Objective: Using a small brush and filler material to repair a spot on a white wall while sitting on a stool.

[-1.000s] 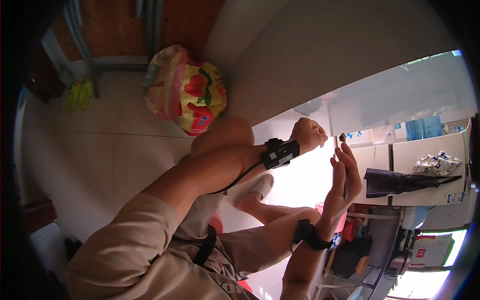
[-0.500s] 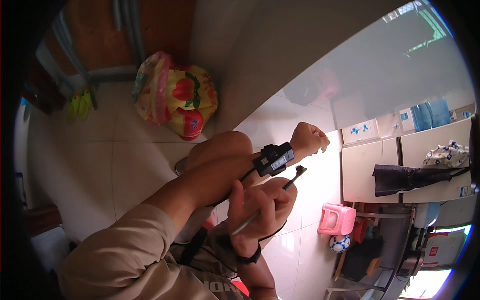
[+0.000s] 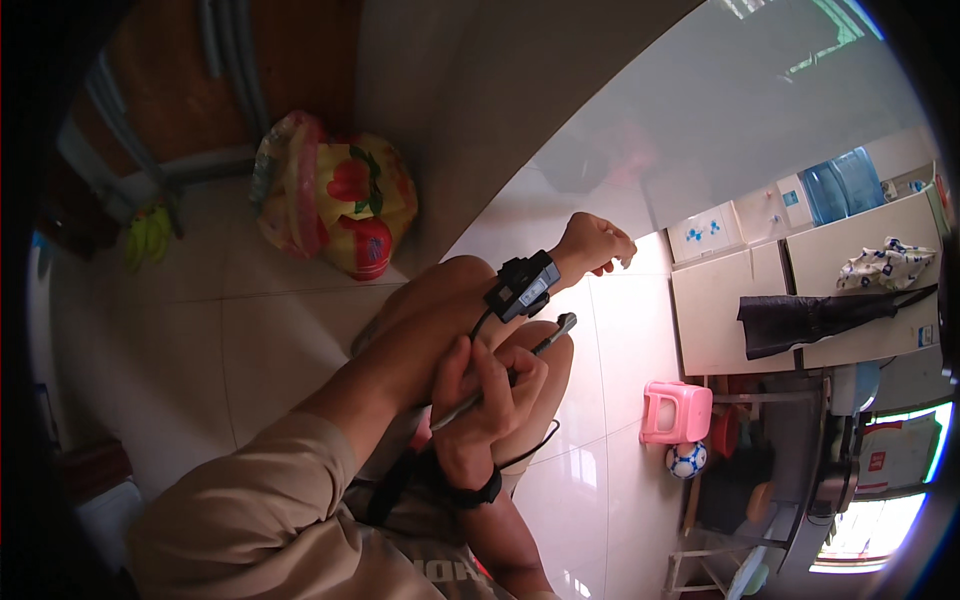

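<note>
My left hand (image 3: 594, 246) reaches out past my knees, its fingers curled in with the tips close together. Whatever the fingertips hold, if anything, is too small to name. A black box-shaped device (image 3: 522, 285) is strapped on that wrist, and a thin cable runs back from it. Below the left forearm, my right hand (image 3: 490, 400) is closed around a slim grey stick with a small dark head (image 3: 556, 334). The stick points up toward the left wrist, apart from it. The right thumb and fingers lie near the cable. A black band (image 3: 474, 490) circles the right wrist.
A yellow and red patterned bag (image 3: 345, 205) rests on the tiled floor beside a grey panel (image 3: 470, 110). A pink stool (image 3: 676, 412) and a blue-white ball (image 3: 686, 460) are at right. Beyond stand pale cabinets (image 3: 730, 310) with a black cloth (image 3: 800, 325). Green shoes (image 3: 148, 235) lie far left.
My left hand has moved slightly up and left. The right hand has shifted a little left, with the stick still in it. The whole view has tilted a little.
</note>
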Demonstrator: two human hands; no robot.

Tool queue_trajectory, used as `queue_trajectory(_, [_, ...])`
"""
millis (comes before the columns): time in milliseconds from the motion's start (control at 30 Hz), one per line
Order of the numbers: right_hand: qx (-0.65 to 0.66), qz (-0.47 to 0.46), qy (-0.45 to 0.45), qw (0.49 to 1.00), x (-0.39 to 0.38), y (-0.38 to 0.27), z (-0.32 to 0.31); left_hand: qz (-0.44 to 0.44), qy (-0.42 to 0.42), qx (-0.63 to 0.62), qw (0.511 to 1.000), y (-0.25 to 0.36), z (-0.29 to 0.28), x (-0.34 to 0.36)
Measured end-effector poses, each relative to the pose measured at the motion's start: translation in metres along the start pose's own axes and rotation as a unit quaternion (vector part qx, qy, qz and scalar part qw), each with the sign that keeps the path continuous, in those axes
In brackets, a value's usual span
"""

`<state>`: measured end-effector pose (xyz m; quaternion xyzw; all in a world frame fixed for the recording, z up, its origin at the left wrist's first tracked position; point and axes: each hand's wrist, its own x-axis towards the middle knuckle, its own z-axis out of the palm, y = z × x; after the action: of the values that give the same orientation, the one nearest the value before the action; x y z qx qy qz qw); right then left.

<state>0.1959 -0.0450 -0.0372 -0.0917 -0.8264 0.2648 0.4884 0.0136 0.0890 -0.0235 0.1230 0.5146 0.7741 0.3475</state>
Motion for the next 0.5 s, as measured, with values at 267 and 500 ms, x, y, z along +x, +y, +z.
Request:
queue_trajectory(267, [-0.017, 0.018, -0.011, 1.0, -0.0055, -0.0016, 0.0025, 0.024, -0.016, -0.025, 0.999, -0.0063, 0.0028, 0.0043])
queue_trajectory(500, [-0.062, 0.007, -0.028, 0.998, -0.009, -0.007, 0.0026, 0.028, -0.035, -0.022, 0.999, -0.0083, 0.0038, 0.0047])
